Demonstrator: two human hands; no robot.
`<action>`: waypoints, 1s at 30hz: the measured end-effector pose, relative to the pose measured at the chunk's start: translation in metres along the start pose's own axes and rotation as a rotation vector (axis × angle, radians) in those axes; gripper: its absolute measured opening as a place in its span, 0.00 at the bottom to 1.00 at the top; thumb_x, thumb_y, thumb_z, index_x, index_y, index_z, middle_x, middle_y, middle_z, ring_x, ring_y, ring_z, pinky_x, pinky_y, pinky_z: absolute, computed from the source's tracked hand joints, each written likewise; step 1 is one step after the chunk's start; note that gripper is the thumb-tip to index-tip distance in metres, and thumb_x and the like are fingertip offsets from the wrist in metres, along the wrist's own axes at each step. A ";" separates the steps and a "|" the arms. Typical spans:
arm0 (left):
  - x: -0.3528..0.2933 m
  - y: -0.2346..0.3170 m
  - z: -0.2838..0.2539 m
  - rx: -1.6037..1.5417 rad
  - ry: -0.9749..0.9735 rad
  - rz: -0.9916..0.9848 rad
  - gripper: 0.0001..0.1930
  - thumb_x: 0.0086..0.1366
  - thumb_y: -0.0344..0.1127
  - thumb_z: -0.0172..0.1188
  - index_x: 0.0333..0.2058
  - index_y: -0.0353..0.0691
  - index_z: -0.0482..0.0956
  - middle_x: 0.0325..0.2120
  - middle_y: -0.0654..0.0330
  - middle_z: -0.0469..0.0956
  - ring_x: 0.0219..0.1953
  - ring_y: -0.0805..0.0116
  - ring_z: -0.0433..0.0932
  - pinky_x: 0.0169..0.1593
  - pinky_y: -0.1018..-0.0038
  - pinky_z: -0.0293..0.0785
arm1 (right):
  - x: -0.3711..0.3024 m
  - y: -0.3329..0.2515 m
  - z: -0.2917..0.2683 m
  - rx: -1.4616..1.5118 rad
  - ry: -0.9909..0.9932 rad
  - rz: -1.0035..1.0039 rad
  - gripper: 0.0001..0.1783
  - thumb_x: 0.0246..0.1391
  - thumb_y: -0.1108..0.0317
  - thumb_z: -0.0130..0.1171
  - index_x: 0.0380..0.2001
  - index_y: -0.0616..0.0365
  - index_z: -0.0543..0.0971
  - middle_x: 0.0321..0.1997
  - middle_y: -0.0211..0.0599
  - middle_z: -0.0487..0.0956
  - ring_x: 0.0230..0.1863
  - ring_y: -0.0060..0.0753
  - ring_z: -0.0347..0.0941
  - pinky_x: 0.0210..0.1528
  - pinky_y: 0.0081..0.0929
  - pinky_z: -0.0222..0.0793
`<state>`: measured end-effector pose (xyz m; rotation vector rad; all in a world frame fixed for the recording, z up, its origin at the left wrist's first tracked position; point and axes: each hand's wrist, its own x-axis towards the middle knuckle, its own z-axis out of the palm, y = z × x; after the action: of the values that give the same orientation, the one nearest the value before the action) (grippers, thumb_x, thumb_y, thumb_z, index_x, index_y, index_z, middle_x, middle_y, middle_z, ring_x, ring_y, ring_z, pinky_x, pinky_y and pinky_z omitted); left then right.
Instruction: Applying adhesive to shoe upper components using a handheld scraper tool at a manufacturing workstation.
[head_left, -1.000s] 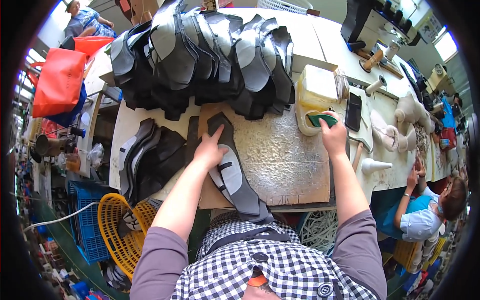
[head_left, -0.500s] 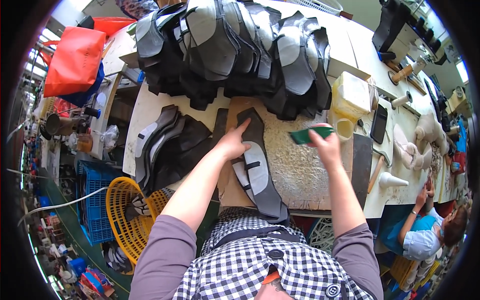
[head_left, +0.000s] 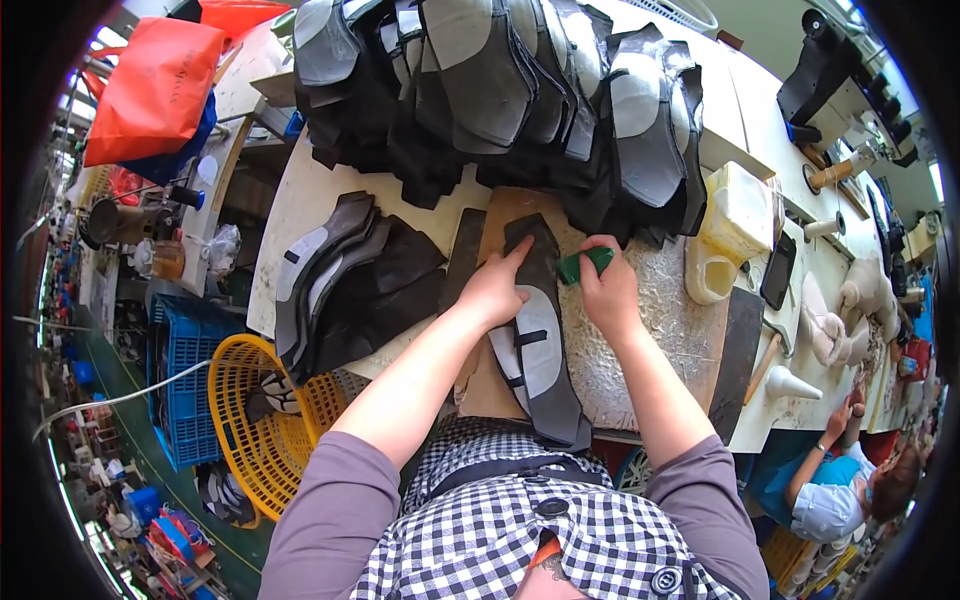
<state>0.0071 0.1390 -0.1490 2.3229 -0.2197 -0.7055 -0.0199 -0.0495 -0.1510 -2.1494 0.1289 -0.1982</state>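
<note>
A long dark grey shoe-upper piece (head_left: pixel 548 378) with a light grey patch and black tabs lies lengthwise on a work board (head_left: pixel 650 340) crusted with dried glue. My left hand (head_left: pixel 492 290) rests on its upper part, index finger stretched toward the far tip and thumb apart. Pinched in my right hand (head_left: pixel 612 290) is a flat green scraper (head_left: pixel 584 266), close beside the piece's right edge. I cannot tell whether the scraper touches the piece. To the right stands a yellowed, glue-smeared plastic container (head_left: pixel 738 215) with an open spout.
Large stacks of grey and black upper pieces (head_left: pixel 480 90) fill the table's far side; a smaller stack (head_left: pixel 335 270) lies at left. A yellow basket (head_left: pixel 235 410) stands at lower left. A hammer (head_left: pixel 765 365) and white cone (head_left: pixel 792 383) lie at right, near another person (head_left: pixel 835 480).
My right hand has swung left with the green scraper, from over the glue-crusted board to the upper piece's edge. My left hand keeps its place on the piece. The whole view has shifted slightly.
</note>
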 end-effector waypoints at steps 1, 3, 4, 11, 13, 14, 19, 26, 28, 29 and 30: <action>-0.001 0.000 0.001 0.015 0.007 0.008 0.44 0.52 0.29 0.63 0.66 0.57 0.53 0.47 0.39 0.68 0.49 0.44 0.72 0.52 0.64 0.70 | 0.001 -0.001 0.000 0.000 -0.003 0.002 0.10 0.55 0.69 0.53 0.41 0.54 0.72 0.33 0.50 0.78 0.37 0.56 0.75 0.37 0.38 0.70; -0.001 -0.003 0.003 0.030 0.010 0.015 0.43 0.53 0.29 0.62 0.66 0.57 0.53 0.47 0.39 0.68 0.49 0.44 0.72 0.51 0.63 0.70 | 0.005 -0.004 -0.002 0.160 0.077 -0.069 0.09 0.55 0.71 0.54 0.41 0.54 0.73 0.32 0.48 0.78 0.36 0.53 0.76 0.37 0.34 0.70; 0.000 -0.004 0.006 0.041 0.055 0.030 0.42 0.53 0.27 0.60 0.66 0.58 0.54 0.41 0.43 0.69 0.44 0.48 0.73 0.48 0.64 0.70 | 0.003 0.001 -0.003 0.158 0.076 -0.066 0.09 0.55 0.71 0.54 0.41 0.54 0.73 0.32 0.48 0.78 0.36 0.53 0.76 0.37 0.34 0.70; 0.001 -0.011 0.015 0.069 0.140 0.055 0.40 0.54 0.25 0.57 0.65 0.58 0.56 0.37 0.46 0.69 0.39 0.52 0.74 0.45 0.66 0.71 | -0.071 0.022 -0.029 0.389 -0.270 0.306 0.09 0.52 0.76 0.56 0.38 0.60 0.75 0.33 0.34 0.79 0.36 0.26 0.77 0.37 0.22 0.70; 0.002 -0.007 0.015 0.078 0.157 0.054 0.40 0.54 0.24 0.57 0.65 0.58 0.56 0.37 0.46 0.69 0.38 0.52 0.74 0.45 0.66 0.71 | -0.059 0.026 -0.022 0.333 -0.131 0.132 0.08 0.52 0.77 0.56 0.38 0.61 0.75 0.33 0.34 0.79 0.36 0.26 0.77 0.37 0.22 0.71; 0.001 -0.005 0.016 0.088 0.170 0.052 0.40 0.53 0.24 0.57 0.65 0.58 0.57 0.36 0.46 0.69 0.38 0.52 0.74 0.45 0.66 0.71 | -0.052 0.024 -0.017 0.272 0.009 -0.037 0.08 0.52 0.78 0.56 0.37 0.61 0.75 0.33 0.34 0.79 0.37 0.25 0.77 0.37 0.22 0.71; 0.001 0.004 0.015 0.036 0.111 -0.011 0.39 0.55 0.25 0.57 0.64 0.59 0.57 0.47 0.40 0.68 0.50 0.45 0.71 0.53 0.64 0.69 | -0.096 0.025 -0.019 0.223 -0.021 -0.260 0.11 0.48 0.79 0.59 0.37 0.59 0.77 0.33 0.42 0.79 0.35 0.37 0.77 0.38 0.28 0.71; -0.013 0.001 0.027 -0.015 0.275 -0.045 0.34 0.55 0.28 0.58 0.61 0.47 0.62 0.45 0.44 0.69 0.47 0.48 0.73 0.51 0.66 0.70 | -0.073 0.041 -0.111 -0.154 0.265 -0.465 0.20 0.39 0.85 0.56 0.37 0.55 0.79 0.38 0.39 0.80 0.42 0.45 0.76 0.44 0.34 0.73; -0.016 -0.010 0.033 -0.017 0.313 -0.004 0.32 0.54 0.28 0.60 0.60 0.44 0.64 0.44 0.46 0.68 0.46 0.50 0.73 0.51 0.67 0.70 | -0.035 0.044 -0.145 -0.494 0.252 -0.528 0.20 0.37 0.83 0.54 0.36 0.51 0.79 0.36 0.35 0.79 0.39 0.44 0.75 0.43 0.35 0.71; -0.018 -0.013 0.037 -0.024 0.356 0.019 0.30 0.54 0.29 0.61 0.58 0.42 0.65 0.43 0.48 0.68 0.44 0.53 0.74 0.50 0.67 0.71 | -0.022 0.050 -0.160 -0.594 0.162 -0.608 0.18 0.37 0.81 0.56 0.35 0.50 0.79 0.33 0.34 0.78 0.37 0.42 0.74 0.42 0.33 0.70; -0.025 -0.016 0.042 -0.018 0.355 0.034 0.30 0.54 0.29 0.61 0.58 0.42 0.65 0.43 0.48 0.68 0.44 0.53 0.74 0.50 0.67 0.71 | -0.027 0.053 -0.172 -0.600 0.178 -0.605 0.18 0.37 0.81 0.56 0.35 0.50 0.79 0.33 0.34 0.78 0.37 0.42 0.74 0.42 0.33 0.70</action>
<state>-0.0373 0.1354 -0.1754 2.3734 -0.0908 -0.2683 -0.0801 -0.2147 -0.1040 -2.7120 -0.4189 -0.7825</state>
